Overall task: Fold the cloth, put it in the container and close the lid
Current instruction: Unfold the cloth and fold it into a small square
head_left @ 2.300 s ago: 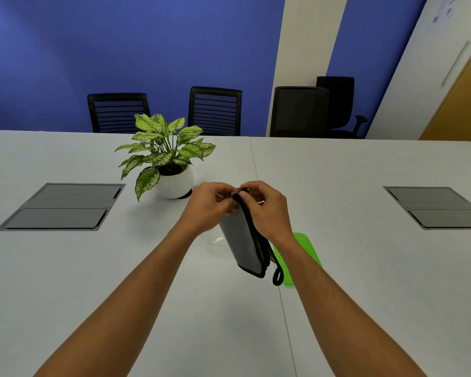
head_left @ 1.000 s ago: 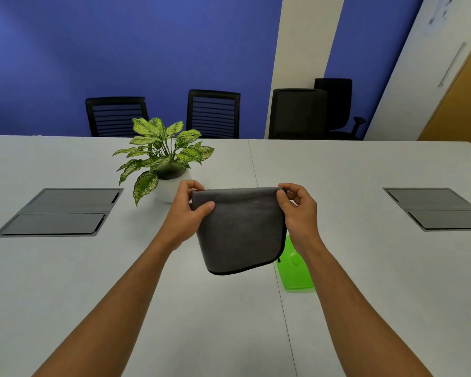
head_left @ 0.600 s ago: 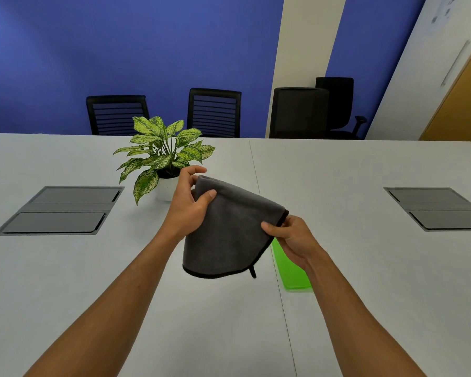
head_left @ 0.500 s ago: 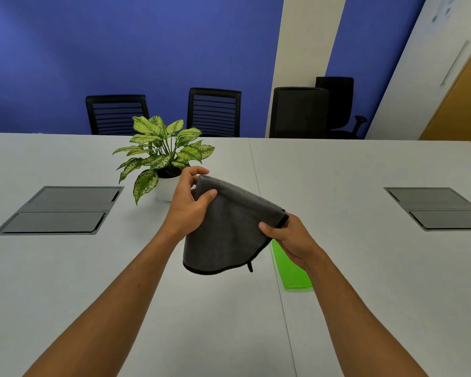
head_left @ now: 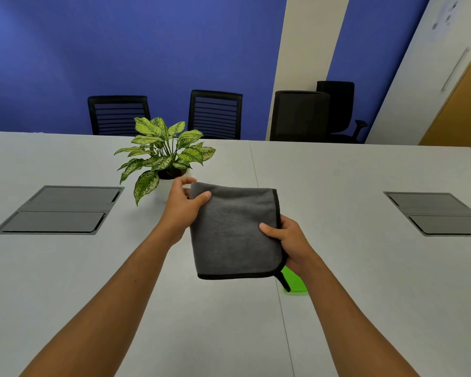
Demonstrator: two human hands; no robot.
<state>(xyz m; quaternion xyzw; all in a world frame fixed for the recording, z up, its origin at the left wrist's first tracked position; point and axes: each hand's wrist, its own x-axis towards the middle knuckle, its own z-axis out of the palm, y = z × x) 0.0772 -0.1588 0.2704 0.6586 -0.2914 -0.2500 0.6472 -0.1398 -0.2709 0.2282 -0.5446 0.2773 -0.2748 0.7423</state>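
So the grey cloth (head_left: pixel 235 232) hangs folded above the surface (head_left: pixel 93 268), pinched by left hand (head_left: pixel 181 208) and right hand (head_left: pixel 290 242); boxing and closing the green lid (head_left: pixel 295 282) remain.

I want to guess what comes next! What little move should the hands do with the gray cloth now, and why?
Probably fold it in half once more. The gray cloth is held in the air, pinched by the left hand and right hand, and still looks wide. Only a bit of green lid shows beneath it.
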